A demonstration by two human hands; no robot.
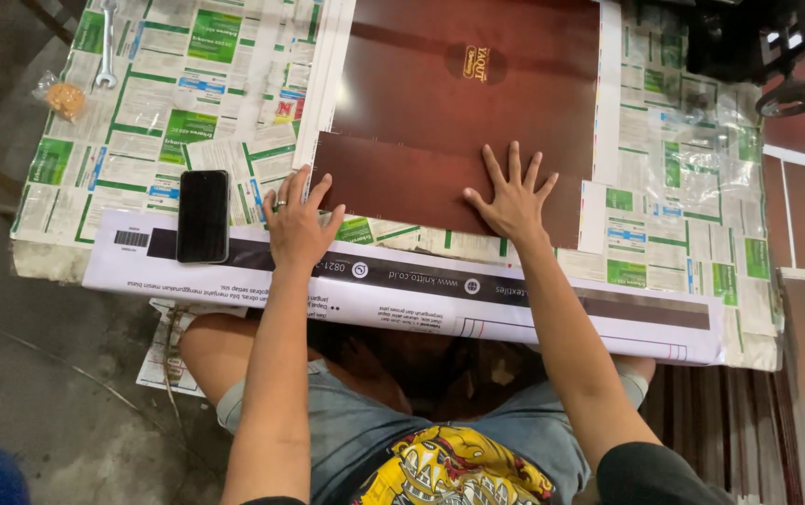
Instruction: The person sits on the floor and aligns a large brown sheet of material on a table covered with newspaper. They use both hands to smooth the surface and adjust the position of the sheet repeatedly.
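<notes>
Lap: nearest the lens, a yellow printed shirt (458,472) and grey shorts (355,440) are seen, the person seated low at the near edge of the work table (47,257).
Table: a covering of green-and-white printed sheets (178,93) is laid across it, judged to be there to shield the surface.
Brown sheet: a large glossy dark-brown printed sheet (458,84) is spread flat at the far middle, white margins showing on its sides.
White strip: a long white printed strip with a dark band (514,299) is laid along the near edge, running left to right.
Right hand: the right hand (513,198) is pressed flat on the near part of the brown sheet, fingers fanned wide, nothing gripped; judged to be pinning it flat.
Left hand: the left hand (297,224) is laid open at the sheet's near-left corner, ring on one finger, fingertips touching the edge, nothing grasped.
Phone: a black phone (203,215) is parked face down just left of that hand.
Spanner: a spanner (107,42) is left at the far left.
Bag: a small clear bag (61,96) nearby holds something orange-brown; contents cannot be told.
</notes>
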